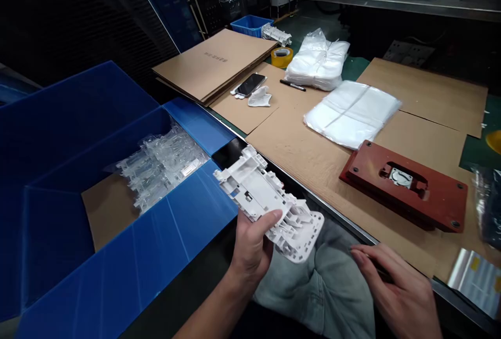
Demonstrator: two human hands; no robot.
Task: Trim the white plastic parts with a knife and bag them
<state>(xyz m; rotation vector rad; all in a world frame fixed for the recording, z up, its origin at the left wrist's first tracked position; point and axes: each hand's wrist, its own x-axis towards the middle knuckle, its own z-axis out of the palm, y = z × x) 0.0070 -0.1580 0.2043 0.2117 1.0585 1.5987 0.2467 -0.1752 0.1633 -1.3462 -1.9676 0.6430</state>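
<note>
My left hand (250, 247) grips a white moulded plastic part (266, 200), held tilted above my lap between the blue box (117, 255) and the table edge. My right hand (395, 287) rests low on my lap near the table's front edge, fingers curled around a thin dark object that I cannot make out. On the table to the right lies a red-brown fixture block (407, 185) with a recessed cut-out. The blue corrugated box at left holds several bagged clear plastic parts (160, 166) on a cardboard sheet.
Stacks of clear plastic bags (352, 112) lie on the cardboard-covered table (297, 140). Farther back are a phone (250, 84), a white cloth glove (260, 97), a pen (293, 85), a roll of yellow tape (282, 57), flat cardboard sheets (215, 62) and a small blue bin (250, 24).
</note>
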